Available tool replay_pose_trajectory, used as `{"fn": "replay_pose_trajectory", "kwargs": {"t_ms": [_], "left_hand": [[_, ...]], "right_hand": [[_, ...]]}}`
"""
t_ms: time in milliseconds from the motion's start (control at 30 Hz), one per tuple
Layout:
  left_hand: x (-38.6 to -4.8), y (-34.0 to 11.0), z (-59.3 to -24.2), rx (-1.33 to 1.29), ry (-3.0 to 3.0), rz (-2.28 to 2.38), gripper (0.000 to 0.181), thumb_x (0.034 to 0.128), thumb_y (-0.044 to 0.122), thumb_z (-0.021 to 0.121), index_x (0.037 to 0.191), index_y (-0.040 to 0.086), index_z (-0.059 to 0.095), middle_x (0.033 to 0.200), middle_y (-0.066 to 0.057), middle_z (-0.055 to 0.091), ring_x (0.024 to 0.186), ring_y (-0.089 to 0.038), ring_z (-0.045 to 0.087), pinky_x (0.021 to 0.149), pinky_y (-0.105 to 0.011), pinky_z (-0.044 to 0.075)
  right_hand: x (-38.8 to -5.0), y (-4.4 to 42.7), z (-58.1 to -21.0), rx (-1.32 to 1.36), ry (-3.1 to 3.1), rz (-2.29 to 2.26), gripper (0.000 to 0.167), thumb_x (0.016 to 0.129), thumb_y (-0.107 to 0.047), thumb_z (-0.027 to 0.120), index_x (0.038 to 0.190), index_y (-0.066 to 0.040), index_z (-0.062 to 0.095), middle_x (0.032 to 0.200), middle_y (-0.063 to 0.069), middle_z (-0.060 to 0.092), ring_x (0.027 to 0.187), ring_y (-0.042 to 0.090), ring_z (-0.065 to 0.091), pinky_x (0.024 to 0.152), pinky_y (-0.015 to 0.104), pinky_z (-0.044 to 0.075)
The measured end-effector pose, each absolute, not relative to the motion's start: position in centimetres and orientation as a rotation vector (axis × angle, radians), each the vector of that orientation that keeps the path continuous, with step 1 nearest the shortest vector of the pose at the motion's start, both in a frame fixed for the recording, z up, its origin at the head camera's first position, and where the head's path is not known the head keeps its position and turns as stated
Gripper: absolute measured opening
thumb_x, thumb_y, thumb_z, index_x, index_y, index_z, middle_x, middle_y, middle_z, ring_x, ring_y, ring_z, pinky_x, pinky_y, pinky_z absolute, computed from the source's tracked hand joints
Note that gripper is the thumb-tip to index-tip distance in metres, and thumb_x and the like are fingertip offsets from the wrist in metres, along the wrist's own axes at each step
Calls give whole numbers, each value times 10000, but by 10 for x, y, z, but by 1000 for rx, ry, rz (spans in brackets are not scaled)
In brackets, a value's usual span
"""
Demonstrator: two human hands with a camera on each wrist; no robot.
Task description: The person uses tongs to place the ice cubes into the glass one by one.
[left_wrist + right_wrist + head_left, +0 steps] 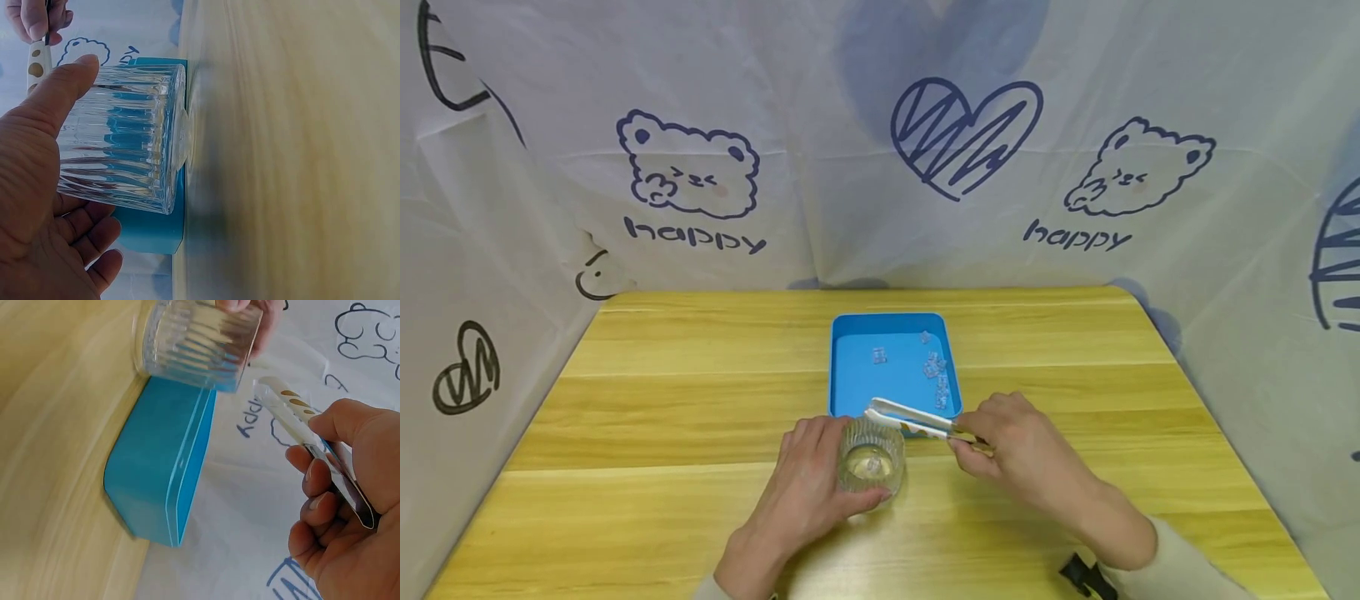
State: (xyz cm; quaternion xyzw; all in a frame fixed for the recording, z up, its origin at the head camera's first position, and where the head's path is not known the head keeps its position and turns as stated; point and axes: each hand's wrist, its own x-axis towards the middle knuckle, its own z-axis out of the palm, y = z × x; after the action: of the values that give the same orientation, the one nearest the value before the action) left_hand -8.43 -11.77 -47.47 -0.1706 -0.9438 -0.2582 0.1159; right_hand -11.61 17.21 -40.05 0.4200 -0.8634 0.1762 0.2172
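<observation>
My left hand (805, 479) grips a clear ribbed glass (119, 134) that stands upright on the table, thumb on one side and fingers on the other. A small clear piece (872, 465) shows at the bottom of the glass. In my right hand (1030, 454) is a pair of metal tongs (290, 412) with white, brown-spotted ends, pinched between thumb and fingers. The tong tips hover over the far rim of the glass, and no piece is visible between them. Just beyond the glass sits a blue tray (857, 387).
Several clear little pieces (934, 365) lie along the tray's right side, and another clear piece (879, 356) lies nearer its middle. The wooden table (685, 400) is bordered by white cloth (850, 225) with bear and heart drawings.
</observation>
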Motion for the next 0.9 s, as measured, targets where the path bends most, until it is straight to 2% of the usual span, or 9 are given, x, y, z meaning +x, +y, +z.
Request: {"fn": "replay_pose_trajectory", "kwargs": {"t_ms": [200, 900], "left_hand": [[-85, -118, -475, -505, -2764, -767, 924, 656, 612, 952, 1326, 67, 623, 1220, -72, 673, 1148, -271, 598, 958, -429, 460], [-85, -118, -474, -498, -2768, -771, 907, 659, 622, 944, 1320, 84, 631, 1211, -57, 675, 1153, -268, 599, 962, -423, 459]], "right_hand": [[-110, 166, -402, 1183, -2486, 519, 63, 901, -161, 807, 907, -116, 764, 766, -70, 651, 713, 65, 557, 666, 296, 484], [-110, 162, -410, 1192, -2555, 503, 70, 916, -178, 804, 906, -123, 763, 794, -67, 671, 737, 56, 587, 693, 315, 508]]}}
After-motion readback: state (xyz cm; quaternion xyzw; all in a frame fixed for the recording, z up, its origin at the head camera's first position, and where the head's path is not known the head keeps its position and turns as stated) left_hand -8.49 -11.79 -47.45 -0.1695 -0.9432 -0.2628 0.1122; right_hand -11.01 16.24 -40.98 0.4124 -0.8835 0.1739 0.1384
